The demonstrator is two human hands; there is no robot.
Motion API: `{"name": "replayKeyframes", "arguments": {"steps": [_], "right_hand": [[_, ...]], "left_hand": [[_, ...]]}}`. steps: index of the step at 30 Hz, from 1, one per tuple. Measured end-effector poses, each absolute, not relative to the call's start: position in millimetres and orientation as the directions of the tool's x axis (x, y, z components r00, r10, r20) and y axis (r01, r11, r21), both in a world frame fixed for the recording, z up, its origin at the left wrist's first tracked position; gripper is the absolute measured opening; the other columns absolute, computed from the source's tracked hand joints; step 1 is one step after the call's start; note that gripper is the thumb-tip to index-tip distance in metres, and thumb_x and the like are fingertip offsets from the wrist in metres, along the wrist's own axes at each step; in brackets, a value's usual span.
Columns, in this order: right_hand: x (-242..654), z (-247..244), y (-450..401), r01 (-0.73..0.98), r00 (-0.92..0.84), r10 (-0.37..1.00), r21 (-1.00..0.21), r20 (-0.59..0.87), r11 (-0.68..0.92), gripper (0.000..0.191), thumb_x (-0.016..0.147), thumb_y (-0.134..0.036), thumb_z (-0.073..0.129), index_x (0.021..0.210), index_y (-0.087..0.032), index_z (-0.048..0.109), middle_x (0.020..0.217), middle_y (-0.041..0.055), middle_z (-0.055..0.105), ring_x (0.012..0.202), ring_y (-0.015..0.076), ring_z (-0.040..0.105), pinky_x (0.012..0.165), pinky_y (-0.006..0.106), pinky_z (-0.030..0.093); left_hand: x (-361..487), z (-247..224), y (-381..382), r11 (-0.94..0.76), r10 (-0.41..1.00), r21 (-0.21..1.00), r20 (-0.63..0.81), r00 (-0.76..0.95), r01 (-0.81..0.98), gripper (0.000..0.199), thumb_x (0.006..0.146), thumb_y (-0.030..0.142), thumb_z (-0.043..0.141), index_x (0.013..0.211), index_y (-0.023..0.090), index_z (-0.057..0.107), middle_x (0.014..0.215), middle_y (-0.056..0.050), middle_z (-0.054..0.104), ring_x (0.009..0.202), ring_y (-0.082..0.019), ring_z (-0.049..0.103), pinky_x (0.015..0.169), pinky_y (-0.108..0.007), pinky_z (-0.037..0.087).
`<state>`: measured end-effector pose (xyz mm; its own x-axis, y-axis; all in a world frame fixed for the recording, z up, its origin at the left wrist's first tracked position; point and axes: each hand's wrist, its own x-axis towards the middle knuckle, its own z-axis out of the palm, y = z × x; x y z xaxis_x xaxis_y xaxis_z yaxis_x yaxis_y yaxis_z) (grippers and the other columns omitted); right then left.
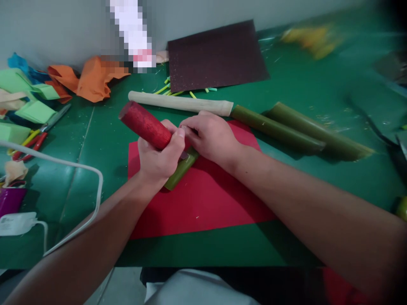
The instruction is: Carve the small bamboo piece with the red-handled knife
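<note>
My left hand [160, 156] is wrapped round a thick red tube [146, 125], which tilts up to the left. A short green tube [181, 171] lies below it, slanting over a red paper sheet [203, 203]. My right hand [211, 135] is closed beside the left thumb, above the upper end of the green tube. Its fingertips are pinched together; what they hold, if anything, is hidden. Just beyond the hands lies a long pale tube [181, 103], its right end meeting a green roll [276, 129].
A second green roll [321, 131] lies to the right. Behind are a dark brown sheet [216, 57] and several thin green sticks. Crumpled orange paper [95, 80], light green paper [34, 112] and scissors [40, 137] sit at left. A white cable [100, 186] arches by my left forearm.
</note>
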<state>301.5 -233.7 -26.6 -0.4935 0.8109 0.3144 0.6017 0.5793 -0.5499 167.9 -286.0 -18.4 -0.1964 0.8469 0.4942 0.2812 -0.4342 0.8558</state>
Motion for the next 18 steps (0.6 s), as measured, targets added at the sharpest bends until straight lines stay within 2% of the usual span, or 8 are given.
{"name": "replayKeyframes", "arguments": {"steps": [10, 18], "right_hand": [[302.5, -28.4, -233.4, 0.583, -0.491, 0.803, -0.557, 0.339, 0.592, 0.027, 0.091, -0.02, 0.047, 0.069, -0.018, 0.062, 0.069, 0.0014, 0.06, 0.068, 0.0138, 0.039, 0.063, 0.03, 0.027], [303.4, -33.3, -230.9, 0.541, -0.5, 0.773, -0.556, 0.39, 0.63, 0.025, 0.088, -0.017, 0.046, 0.065, -0.018, 0.056, 0.063, 0.0001, 0.054, 0.064, 0.0128, 0.036, 0.063, 0.029, 0.027]], "left_hand": [[168.6, -17.9, -287.6, -0.475, 0.828, 0.829, 0.535, -0.17, 0.295, 0.02, 0.08, 0.018, 0.063, 0.06, 0.021, 0.058, 0.058, 0.002, 0.055, 0.051, -0.01, 0.053, 0.048, -0.025, 0.045], [170.1, -18.2, -286.5, -0.521, 0.819, 0.813, 0.562, -0.118, 0.26, 0.02, 0.077, 0.014, 0.064, 0.059, 0.019, 0.055, 0.055, 0.004, 0.051, 0.048, -0.008, 0.048, 0.045, -0.023, 0.04]]}}
